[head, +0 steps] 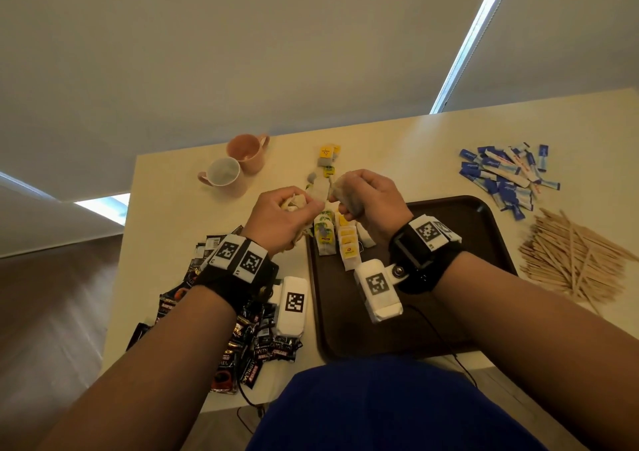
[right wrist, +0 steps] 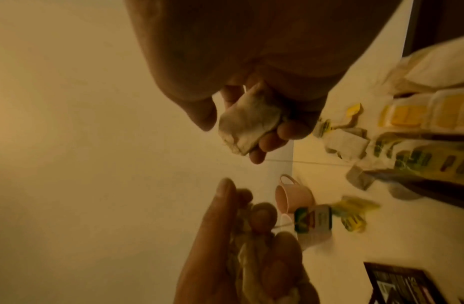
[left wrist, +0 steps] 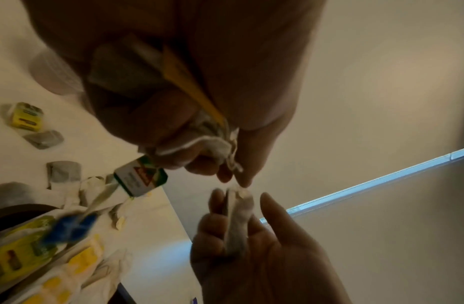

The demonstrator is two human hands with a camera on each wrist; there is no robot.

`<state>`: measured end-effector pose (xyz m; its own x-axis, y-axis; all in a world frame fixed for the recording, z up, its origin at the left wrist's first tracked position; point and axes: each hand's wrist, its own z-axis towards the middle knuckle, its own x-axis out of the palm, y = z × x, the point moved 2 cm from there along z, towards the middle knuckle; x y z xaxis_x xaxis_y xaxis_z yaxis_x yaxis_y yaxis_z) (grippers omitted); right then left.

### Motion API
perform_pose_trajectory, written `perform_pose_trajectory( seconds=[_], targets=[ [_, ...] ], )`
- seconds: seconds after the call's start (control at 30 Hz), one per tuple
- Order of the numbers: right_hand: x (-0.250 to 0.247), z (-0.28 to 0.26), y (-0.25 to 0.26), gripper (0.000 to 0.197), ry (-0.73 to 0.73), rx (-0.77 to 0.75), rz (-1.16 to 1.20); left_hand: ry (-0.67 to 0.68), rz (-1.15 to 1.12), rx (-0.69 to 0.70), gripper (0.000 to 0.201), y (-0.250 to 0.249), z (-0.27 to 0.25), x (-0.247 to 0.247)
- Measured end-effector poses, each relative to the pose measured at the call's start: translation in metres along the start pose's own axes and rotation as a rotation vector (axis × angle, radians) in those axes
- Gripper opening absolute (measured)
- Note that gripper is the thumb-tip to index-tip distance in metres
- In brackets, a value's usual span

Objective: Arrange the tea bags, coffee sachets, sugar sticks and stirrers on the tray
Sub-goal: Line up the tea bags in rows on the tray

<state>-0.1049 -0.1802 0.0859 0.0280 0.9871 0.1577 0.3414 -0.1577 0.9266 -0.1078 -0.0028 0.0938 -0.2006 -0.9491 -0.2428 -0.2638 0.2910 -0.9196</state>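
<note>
Both hands raised above the far-left corner of the dark brown plastic tray, close together, nearly touching. Left hand fingers curled tight round a crumpled bunch of white paper tea bags with yellow tags; a green-and-white paper tag dangles below that hand on its string. Right hand pinches one greyish tea bag between thumb and curled fingers; a thin string runs from it toward the tray side.

On the tray, at its far-left corner: two short rows of tea bags, green-tagged row on the left, yellow-tagged row just beside it on the right. Rest of tray surface partly hidden by the right wrist.

Beyond the tray's far-left corner, loose tea bags lie scattered on the cream tabletop. Farther left of those, two pink ceramic mugs touching each other, one lying on its side.

Left of the tray, under the left forearm: heap of black coffee sachets on the tabletop.

Beyond the tray's far-right corner: pile of blue-and-white sugar sticks. Right of the tray: pile of pale wooden stirrers, roughly parallel, some crossed.

Black wrist straps with white marker blocks on both wrists.
</note>
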Motion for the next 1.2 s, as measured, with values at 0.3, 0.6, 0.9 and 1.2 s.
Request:
perform_pose_trajectory(
  seconds=[0.3,0.6,0.9,1.2],
  targets=[
    [0.018,-0.004,-0.008,0.022,0.067,-0.012,-0.115,0.005,0.017,-0.031,0.028,-0.009,-0.003,0.006],
    [0.018,-0.017,-0.008,0.035,0.102,-0.189,-0.303,-0.036,0.106,0.041,0.008,-0.014,-0.003,0.001],
    [0.004,-0.016,0.002,0.01,0.122,-0.183,-0.328,0.006,0.12,0.166,0.011,-0.024,-0.006,-0.011],
    [0.006,-0.016,0.008,0.009,0.089,-0.259,-0.313,-0.067,0.103,0.257,0.007,-0.025,-0.006,-0.014]
  ],
)
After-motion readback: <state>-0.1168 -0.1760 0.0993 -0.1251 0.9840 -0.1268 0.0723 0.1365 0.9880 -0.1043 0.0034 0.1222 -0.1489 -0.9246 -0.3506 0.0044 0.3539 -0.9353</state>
